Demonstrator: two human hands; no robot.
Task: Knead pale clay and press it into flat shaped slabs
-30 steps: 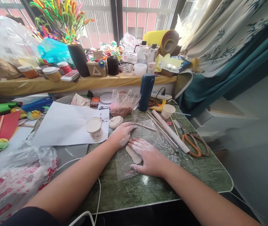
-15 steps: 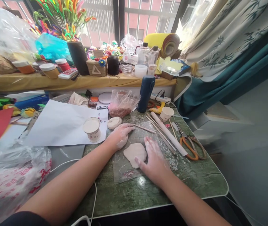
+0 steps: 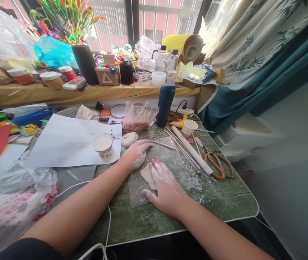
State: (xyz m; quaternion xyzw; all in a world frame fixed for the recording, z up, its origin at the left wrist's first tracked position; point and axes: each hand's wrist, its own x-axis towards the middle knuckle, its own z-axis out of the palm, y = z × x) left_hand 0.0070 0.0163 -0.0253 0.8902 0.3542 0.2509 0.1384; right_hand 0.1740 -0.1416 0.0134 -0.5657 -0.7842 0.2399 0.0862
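A flattened piece of pale dough [image 3: 146, 175] lies on a clear plastic sheet [image 3: 137, 198] dusted with white powder. My right hand [image 3: 163, 182] rests flat over its right side, fingers stretched and thumb spread out, hiding much of it. To the upper left of the dough, my left hand [image 3: 137, 154] lies with its fingers extended at the sheet's edge. Its fingertips are close to the end of a thin stick [image 3: 164, 145]; whether they touch it I cannot tell. White powder coats both hands. A rounded lump of dough [image 3: 130, 139] sits just beyond my left hand.
Right of the sheet lie a white rolling rod [image 3: 192, 150], thin sticks and orange-handled scissors [image 3: 215, 167]. A paper cup [image 3: 189, 127] and a blue bottle [image 3: 165, 105] stand behind. On the left, a filled cup [image 3: 104, 146] stands on white paper [image 3: 67, 141].
My right hand has moved left from beside the dough onto it, covering its right part. My left hand has stayed almost in place. The view has shifted slightly.
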